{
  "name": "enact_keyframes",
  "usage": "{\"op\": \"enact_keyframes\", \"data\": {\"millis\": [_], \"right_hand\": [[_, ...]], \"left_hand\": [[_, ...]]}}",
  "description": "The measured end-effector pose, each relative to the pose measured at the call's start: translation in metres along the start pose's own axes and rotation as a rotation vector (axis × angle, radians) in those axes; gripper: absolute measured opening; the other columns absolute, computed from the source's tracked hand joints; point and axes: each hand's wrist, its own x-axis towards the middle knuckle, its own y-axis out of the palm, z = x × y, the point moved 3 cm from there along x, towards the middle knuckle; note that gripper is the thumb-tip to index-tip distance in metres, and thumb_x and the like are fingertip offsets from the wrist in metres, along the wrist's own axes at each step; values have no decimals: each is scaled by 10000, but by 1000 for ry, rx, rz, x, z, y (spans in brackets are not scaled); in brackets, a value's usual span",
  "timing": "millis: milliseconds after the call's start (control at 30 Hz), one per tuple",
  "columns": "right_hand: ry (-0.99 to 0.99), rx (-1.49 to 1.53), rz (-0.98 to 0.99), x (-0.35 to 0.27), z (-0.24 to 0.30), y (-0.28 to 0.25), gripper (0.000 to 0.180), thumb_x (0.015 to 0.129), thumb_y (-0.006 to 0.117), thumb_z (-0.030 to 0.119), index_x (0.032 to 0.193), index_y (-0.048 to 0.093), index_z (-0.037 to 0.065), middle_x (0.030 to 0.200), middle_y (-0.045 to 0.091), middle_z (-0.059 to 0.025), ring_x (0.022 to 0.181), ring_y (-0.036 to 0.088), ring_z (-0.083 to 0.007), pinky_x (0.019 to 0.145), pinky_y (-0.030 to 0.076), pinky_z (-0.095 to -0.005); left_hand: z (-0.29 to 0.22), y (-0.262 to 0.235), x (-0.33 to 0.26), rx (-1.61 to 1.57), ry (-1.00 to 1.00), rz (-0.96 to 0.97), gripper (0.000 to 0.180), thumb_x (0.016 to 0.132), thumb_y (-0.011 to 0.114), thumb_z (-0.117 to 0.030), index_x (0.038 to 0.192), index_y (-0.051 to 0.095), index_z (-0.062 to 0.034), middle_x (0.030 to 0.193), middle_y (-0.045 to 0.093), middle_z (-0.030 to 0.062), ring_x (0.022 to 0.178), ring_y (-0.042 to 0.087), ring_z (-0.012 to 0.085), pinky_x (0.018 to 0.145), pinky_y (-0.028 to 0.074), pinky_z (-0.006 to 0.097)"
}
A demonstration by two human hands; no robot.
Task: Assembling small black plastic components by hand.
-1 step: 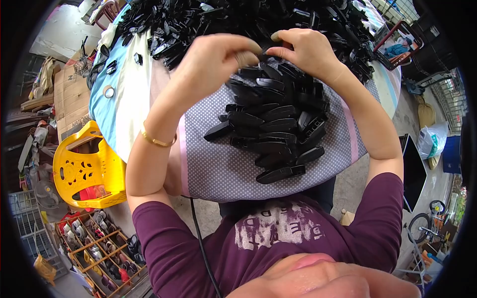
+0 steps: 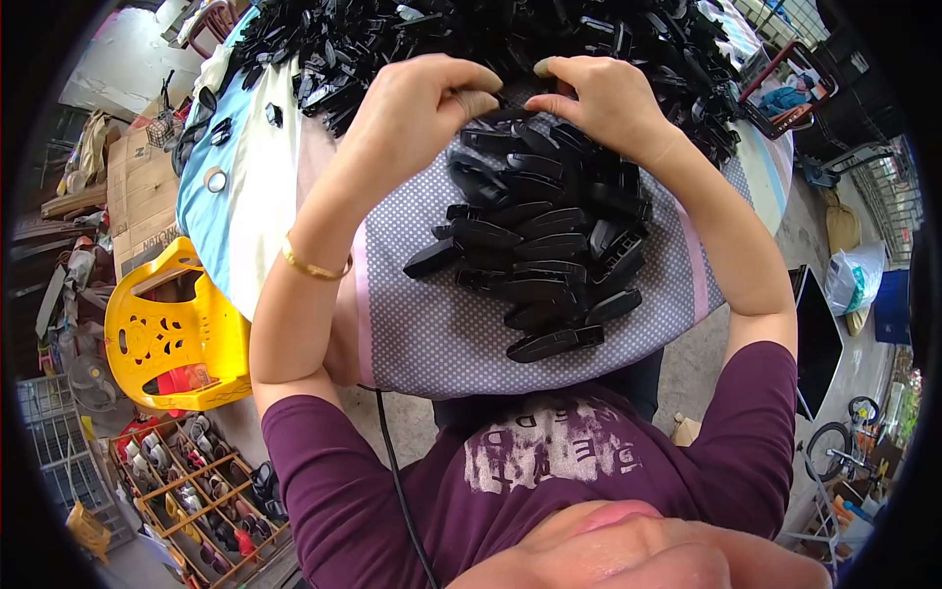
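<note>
My left hand point(image 2: 429, 98) and my right hand point(image 2: 610, 103) face each other at the far side of the table. Their fingertips are bent around a dark, elongated black plastic piece point(image 2: 510, 113), mostly lost against the black heap behind. Fingers of both hands are curled in a pinch. Just below them, a smaller pile of glossy black plastic pieces point(image 2: 554, 245), long and tapered, lies on a grey polka-dot cloth point(image 2: 432, 344). One piece point(image 2: 478, 182) rests tilted at the left of this pile, under my left wrist.
A large heap of black pieces point(image 2: 324, 59) covers the far side of the table. A roll of tape point(image 2: 215, 180) lies on the left. A yellow plastic chair point(image 2: 177, 334) stands left, a dark basket point(image 2: 790, 88) at far right. A black cable point(image 2: 392, 471) runs beside me.
My left hand has drawn slightly left and away, its fingers less blurred. At the smaller pile's upper left, a piece now lies tilted differently. My right hand is almost unmoved.
</note>
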Motion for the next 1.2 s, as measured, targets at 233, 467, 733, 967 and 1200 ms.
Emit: {"op": "enact_keyframes", "data": {"millis": [233,467,733,967,1200], "right_hand": [[102,-86,75,0,4,2,278,764,605,191,1024,582,95,814,632,-87,772,621,-248,654,493,-346],[138,356,-63,-2,-5,-14,300,837,543,85,1132,549,34,899,629,-95,817,617,-158,751,499,-271],[94,856,-146,-4,8,-14,277,904,507,69,1171,550,11,1039,595,-56,846,629,-134,700,521,-224],[-112,782,-206,-2,15,-26,242,899,510,58,1125,586,16,1087,581,-61,854,618,-118,690,513,-207],[160,980,-127,-6,14,-14,255,906,525,109,1120,574,-21,886,647,-75,770,632,-127,663,534,-240]], "left_hand": [[24,34,17,514,163,-6,279,714,597,-3,972,668,-82,968,556,115,912,539,267,809,472,339],[24,38,16,551,226,-9,263,691,608,7,944,641,-57,964,569,98,937,529,268,824,466,335],[30,35,20,-632,-181,8,267,893,541,-109,1150,520,-37,876,609,45,731,556,75,634,458,202],[23,33,14,-1124,-328,69,281,910,524,-216,1119,500,-31,770,582,62,563,497,72,493,384,177],[11,38,10,-1145,-179,57,322,904,542,-238,1153,509,-38,795,576,26,605,503,50,513,401,165]]}}
